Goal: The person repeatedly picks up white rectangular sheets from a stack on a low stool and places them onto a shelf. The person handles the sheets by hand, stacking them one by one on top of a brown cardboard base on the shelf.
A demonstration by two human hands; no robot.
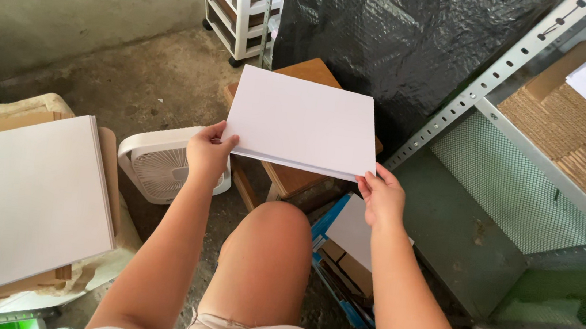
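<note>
Concrete floor point(134, 73), black sheeting point(404, 30) behind, metal shelf point(493, 84) at right. Above the knee point(275, 221), a thin white sheet stack point(303, 123), long axis left-right. Left hand point(208, 153) pinching its near-left corner, right hand point(381, 197) pinching near-right; both equally close. Second stack point(31, 201) lying well left.

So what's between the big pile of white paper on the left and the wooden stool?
In the head view, a white box fan lies on the concrete floor between the paper stack and the wooden stool, partly hidden by the left hand.
</note>
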